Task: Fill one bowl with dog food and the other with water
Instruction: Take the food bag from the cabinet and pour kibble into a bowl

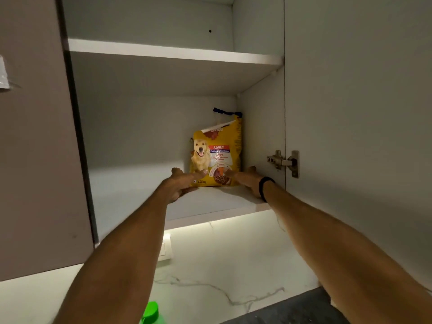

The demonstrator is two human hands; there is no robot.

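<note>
Head view: the dog food bag stands upright at the middle of the picture, deep on the lower shelf of an open wall cupboard, its right side close against the cupboard wall. Both arms are stretched up to it. The left hand is at the bag's 7 o'clock and the right hand, with a black wristband, at its 5 o'clock. The hands are apart, fingers straight, fingertips at the bag's lower front. Neither has closed on it, and firm contact cannot be told. No bowl shows.

The likely trouble is the reach. Pulled by its base with fingertips alone, the bag could tip forward, and its loosely folded top may let food spill. The wall at 3 o'clock leaves the right fingers little room to get round it. A green cap sits below at 7 o'clock, where a dropped bag might land.
</note>
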